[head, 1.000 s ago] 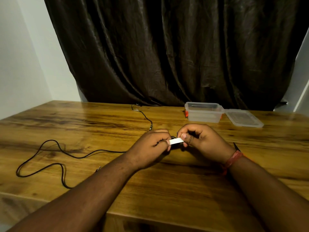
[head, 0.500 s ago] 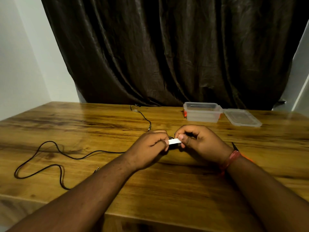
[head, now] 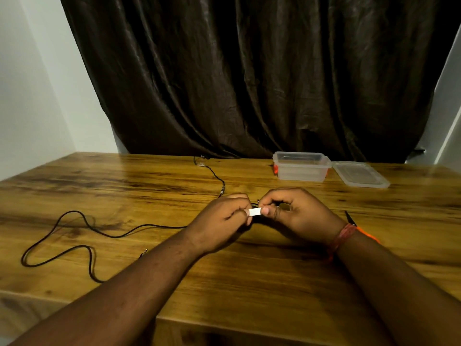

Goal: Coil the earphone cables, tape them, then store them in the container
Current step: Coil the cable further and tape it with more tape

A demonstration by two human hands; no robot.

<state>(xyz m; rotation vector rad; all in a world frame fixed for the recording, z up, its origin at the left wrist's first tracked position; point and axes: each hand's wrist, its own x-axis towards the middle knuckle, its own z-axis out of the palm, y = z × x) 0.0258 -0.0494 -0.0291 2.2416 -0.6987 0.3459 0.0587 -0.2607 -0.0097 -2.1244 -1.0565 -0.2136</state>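
Both hands pinch a short white tape strip (head: 255, 211) between them, the left hand (head: 222, 221) and right hand (head: 296, 213). A thin black earphone cable (head: 82, 236) lies in loose loops on the desk (head: 249, 283).

My forearms are bare, without sleeves. My right wrist wears a band of reddish-orange thread (head: 343, 237), one bright orange strand trailing outward.

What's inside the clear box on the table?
The clear box looks empty through its open top and see-through walls, though its floor is too hazy to be sure. Its lid lies flat beside it. Something orange shows at its left end, mostly hidden behind the wall.
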